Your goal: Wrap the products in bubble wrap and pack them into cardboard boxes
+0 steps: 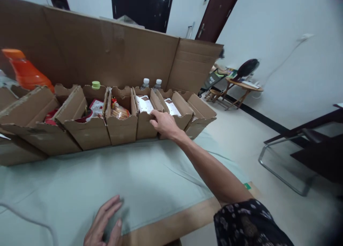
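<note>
My right hand [164, 124] reaches to the row of open cardboard boxes at the back of the table. Its fingers are curled over the front edge of one narrow cardboard box [144, 126], thumb against the outside. Inside that box stands a white carton [144, 103] with a brown mark; a similar white carton [173, 107] is in the box to the right. Just left, another box holds a clear packet of tan sticks [119, 111]. My left hand [104, 224] hovers low at the table's near edge, fingers apart, holding nothing.
A pale green cloth [112, 178] covers the table. Behind the boxes rises a tall cardboard panel [128, 56]. An orange bottle [29, 72] leans at the left, and two white-capped bottles [145, 82] stand behind. A metal-framed chair [284, 181] is at the right. A cable [29, 217] lies at lower left.
</note>
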The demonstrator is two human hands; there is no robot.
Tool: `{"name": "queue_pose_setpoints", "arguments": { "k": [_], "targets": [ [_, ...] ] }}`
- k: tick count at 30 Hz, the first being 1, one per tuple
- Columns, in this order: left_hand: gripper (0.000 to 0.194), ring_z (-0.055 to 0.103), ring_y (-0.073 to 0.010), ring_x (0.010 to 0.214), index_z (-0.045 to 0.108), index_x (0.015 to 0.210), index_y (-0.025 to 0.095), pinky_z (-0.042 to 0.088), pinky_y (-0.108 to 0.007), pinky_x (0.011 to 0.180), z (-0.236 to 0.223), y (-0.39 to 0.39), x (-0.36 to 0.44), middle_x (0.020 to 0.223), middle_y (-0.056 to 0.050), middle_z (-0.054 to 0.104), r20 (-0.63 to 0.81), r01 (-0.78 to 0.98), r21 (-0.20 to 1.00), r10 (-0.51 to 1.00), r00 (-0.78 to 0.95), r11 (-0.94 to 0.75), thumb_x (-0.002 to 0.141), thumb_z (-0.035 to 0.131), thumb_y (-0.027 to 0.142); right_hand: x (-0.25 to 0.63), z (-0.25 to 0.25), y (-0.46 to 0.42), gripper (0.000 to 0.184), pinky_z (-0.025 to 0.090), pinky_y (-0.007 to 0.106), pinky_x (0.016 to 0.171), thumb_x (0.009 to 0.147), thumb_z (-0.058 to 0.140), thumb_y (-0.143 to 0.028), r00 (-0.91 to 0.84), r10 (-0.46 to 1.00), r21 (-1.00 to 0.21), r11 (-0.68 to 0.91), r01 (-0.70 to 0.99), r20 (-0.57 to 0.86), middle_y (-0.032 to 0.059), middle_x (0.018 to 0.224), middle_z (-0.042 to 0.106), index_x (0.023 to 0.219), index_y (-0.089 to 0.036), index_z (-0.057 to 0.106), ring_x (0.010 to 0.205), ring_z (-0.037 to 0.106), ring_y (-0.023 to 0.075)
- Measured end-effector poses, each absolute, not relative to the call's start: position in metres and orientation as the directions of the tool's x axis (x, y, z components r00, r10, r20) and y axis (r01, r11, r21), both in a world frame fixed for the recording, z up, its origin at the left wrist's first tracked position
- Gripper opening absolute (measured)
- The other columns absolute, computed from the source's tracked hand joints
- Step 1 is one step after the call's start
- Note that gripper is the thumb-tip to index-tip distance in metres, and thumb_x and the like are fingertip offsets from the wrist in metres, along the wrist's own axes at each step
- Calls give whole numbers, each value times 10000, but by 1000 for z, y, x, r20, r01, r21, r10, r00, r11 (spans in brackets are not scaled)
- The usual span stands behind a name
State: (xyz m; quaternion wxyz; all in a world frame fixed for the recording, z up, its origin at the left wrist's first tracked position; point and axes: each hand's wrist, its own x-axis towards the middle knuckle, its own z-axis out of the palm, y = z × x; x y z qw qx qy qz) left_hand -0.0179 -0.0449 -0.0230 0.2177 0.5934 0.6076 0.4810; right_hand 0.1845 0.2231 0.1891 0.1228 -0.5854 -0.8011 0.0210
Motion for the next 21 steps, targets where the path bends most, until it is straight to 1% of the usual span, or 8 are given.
{"name": "queue_pose_setpoints", "arguments": {
  "k": [4, 9, 10, 12, 14, 16, 19, 21],
  "targets": [
    [272, 685, -252, 1210, 729, 1167, 271, 580, -383, 1013, -22, -44, -25, 1320, -65, 709, 320, 525, 830, 932, -170, -189, 964, 564, 344, 197, 187, 174, 231, 479, 309, 750, 970, 515, -224, -279, 938, -171, 315, 934, 207, 69, 961, 798, 1052, -210, 730, 871, 729, 234],
    [265, 690, -276, 1185, 717, 1150, 255, 565, -448, 1040, 1, -42, -33, 1307, -78, 708, 298, 550, 820, 939, -170, -161, 946, 588, 363, 289, 183, 37, 166, 482, 272, 655, 958, 546, -229, -475, 813, -307, 572, 761, 337, 18, 785, 751, 950, -228, 711, 656, 668, 161],
    [291, 700, -281, 1154, 709, 1173, 253, 570, -460, 1028, 8, -41, -31, 1303, -84, 707, 282, 537, 831, 943, -175, -149, 937, 598, 382, 311, 183, 13, 156, 506, 269, 674, 945, 567, -228, -483, 801, -320, 589, 742, 354, 27, 856, 769, 1009, -242, 709, 720, 695, 171],
    [425, 699, -295, 1137, 642, 1311, 256, 574, -493, 1009, 20, -37, -22, 1368, -103, 667, 227, 483, 868, 956, -185, -113, 917, 618, 414, 351, 177, -27, 355, 553, 279, 762, 938, 583, -226, -374, 840, -347, 513, 786, 394, 42, 1070, 784, 1279, -300, 649, 907, 739, 199],
    [621, 656, -325, 1220, 498, 1481, 274, 552, -534, 1026, 30, -35, -7, 1494, -123, 571, 161, 410, 908, 976, -149, -87, 897, 638, 429, 381, 162, -53, 627, 581, 306, 860, 955, 585, -269, -222, 898, -436, 386, 813, 380, 65, 1273, 736, 1553, -335, 407, 1053, 738, 219],
    [763, 561, -356, 1355, 375, 1569, 273, 490, -569, 1097, 37, -34, 11, 1582, -139, 475, 115, 328, 940, 991, -63, -89, 878, 656, 433, 395, 140, -67, 755, 592, 355, 922, 963, 593, -352, -113, 941, -525, 274, 805, 318, 97, 1396, 670, 1633, -323, 245, 1150, 716, 252],
    [742, 510, -351, 1406, 408, 1541, 213, 433, -557, 1153, 41, -30, 33, 1531, -161, 526, 54, 215, 975, 999, -7, -51, 870, 648, 420, 387, 105, -65, 741, 590, 469, 966, 885, 674, -506, -92, 974, -586, 200, 785, 209, 149, 1392, 663, 1541, -248, 446, 1217, 675, 347],
    [618, 567, -331, 1338, 510, 1439, 191, 483, -518, 1104, 42, -24, 39, 1412, -148, 623, 3, 179, 984, 999, -49, 6, 872, 630, 404, 366, 90, -49, 641, 573, 537, 979, 838, 699, -557, -102, 982, -617, 178, 767, 157, 169, 1293, 711, 1365, -201, 617, 1185, 677, 388]
  ]
}}
